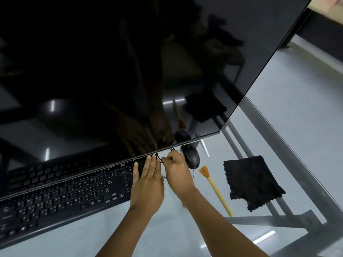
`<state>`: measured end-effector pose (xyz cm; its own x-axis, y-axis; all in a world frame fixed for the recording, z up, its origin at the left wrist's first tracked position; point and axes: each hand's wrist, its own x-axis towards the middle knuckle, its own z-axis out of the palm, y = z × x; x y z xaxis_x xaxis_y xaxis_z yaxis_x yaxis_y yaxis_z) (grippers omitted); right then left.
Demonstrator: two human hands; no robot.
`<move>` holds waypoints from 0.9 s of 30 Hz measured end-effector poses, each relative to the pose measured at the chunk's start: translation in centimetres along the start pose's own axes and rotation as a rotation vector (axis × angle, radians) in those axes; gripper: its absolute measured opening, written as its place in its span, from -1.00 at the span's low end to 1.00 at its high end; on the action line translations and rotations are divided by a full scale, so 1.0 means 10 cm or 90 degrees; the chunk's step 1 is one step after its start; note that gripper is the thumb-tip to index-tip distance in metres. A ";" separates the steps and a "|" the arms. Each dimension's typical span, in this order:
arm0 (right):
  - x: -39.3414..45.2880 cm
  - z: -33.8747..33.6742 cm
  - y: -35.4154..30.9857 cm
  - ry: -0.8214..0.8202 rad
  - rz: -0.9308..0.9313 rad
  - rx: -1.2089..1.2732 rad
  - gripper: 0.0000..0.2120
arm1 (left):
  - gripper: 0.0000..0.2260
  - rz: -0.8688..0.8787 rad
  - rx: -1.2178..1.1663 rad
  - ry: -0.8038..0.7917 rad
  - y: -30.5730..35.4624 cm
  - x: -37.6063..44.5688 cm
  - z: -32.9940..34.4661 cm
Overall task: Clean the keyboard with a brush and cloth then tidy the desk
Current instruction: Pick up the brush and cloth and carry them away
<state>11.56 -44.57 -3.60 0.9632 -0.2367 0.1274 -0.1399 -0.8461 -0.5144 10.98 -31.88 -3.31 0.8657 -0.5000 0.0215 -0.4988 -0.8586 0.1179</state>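
Note:
A black keyboard (61, 195) lies on the glass desk (167, 234), its far edge under the monitor. My left hand (147, 184) rests with straight fingers on the keyboard's right end. My right hand (177, 170) has curled fingers pinching a thin black cable (159, 158) just below the monitor's lower edge. A black mouse (191, 156) sits right beside that hand. To the right lie a brush (216, 190) with a pale wooden handle and orange bristles, and a crumpled black cloth (250, 180).
A large dark monitor (130, 71) leans over the desk and fills most of the view. The desk's right edge and metal frame (289, 182) run diagonally, with pale floor beyond.

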 end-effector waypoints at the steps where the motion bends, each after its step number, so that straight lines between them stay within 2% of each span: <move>1: 0.01 0.03 0.00 0.002 0.001 -0.005 -0.88 | -0.50 0.005 0.005 -0.001 -0.01 0.00 0.00; 4: -0.03 0.09 0.00 -0.007 0.015 0.018 -0.97 | -0.48 0.016 0.012 -0.006 -0.02 0.00 0.01; 8: -0.14 -0.05 0.02 0.039 -0.105 -0.112 -0.67 | -0.46 0.018 0.026 -0.029 -0.02 -0.03 -0.02; 13: -0.37 -0.49 0.09 0.085 -0.086 -0.120 -0.68 | -0.49 0.031 -0.018 -0.035 0.22 -0.12 -0.24; 17: -0.56 -1.00 0.33 0.077 0.008 -0.130 -0.72 | -0.47 0.093 -0.040 -0.094 0.67 -0.14 -0.50; 20: -0.63 -1.34 0.68 0.079 0.082 -0.166 -0.75 | -0.52 0.092 -0.067 -0.085 1.01 -0.06 -0.66; 23: -0.65 -1.62 1.07 0.079 0.175 -0.218 -0.77 | -0.64 0.006 -0.129 -0.135 1.30 0.08 -0.67; 27: -0.67 -1.82 1.39 0.020 0.352 -0.219 -0.61 | -0.54 -0.122 -0.161 -0.285 1.59 0.21 -0.53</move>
<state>-1.04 -63.43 3.79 0.7210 -0.6910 -0.0507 -0.6840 -0.6982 -0.2112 5.07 -45.96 3.84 0.8107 -0.3833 -0.4425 -0.2604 -0.9131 0.3139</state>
